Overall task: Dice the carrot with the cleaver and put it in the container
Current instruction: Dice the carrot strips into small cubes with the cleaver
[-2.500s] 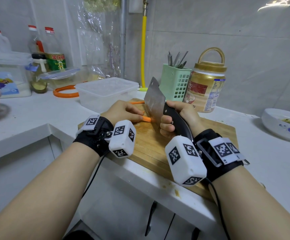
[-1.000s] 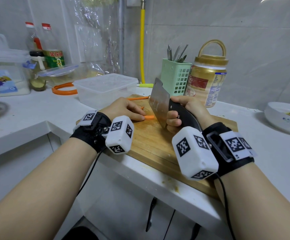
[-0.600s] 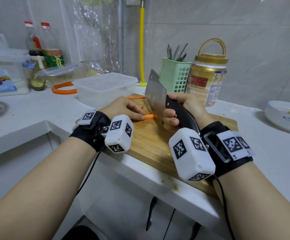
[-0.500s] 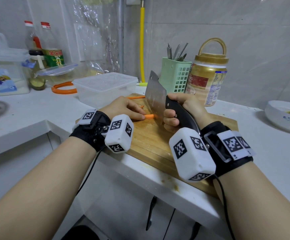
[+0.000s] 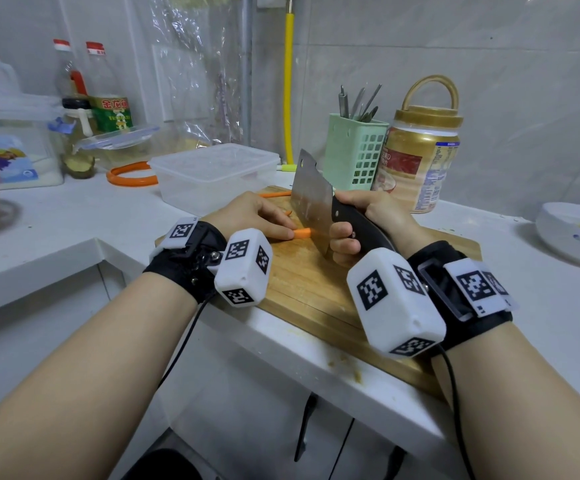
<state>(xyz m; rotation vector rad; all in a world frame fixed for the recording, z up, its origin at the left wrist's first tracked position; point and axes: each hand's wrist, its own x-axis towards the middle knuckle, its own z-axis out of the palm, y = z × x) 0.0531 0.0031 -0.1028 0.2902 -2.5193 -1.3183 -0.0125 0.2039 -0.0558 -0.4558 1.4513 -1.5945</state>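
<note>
The right hand [image 5: 361, 223] is curled round the black handle of the cleaver [image 5: 311, 199], whose blade stands on edge against the orange end of a carrot strip [image 5: 302, 233]. The left hand [image 5: 250, 216] holds that strip down on the wooden cutting board [image 5: 309, 289], fingertips just beside the blade. More carrot strips [image 5: 274, 194] lie near the board's far edge. The clear container [image 5: 212, 174] stands on the counter touching the board's far left corner.
</note>
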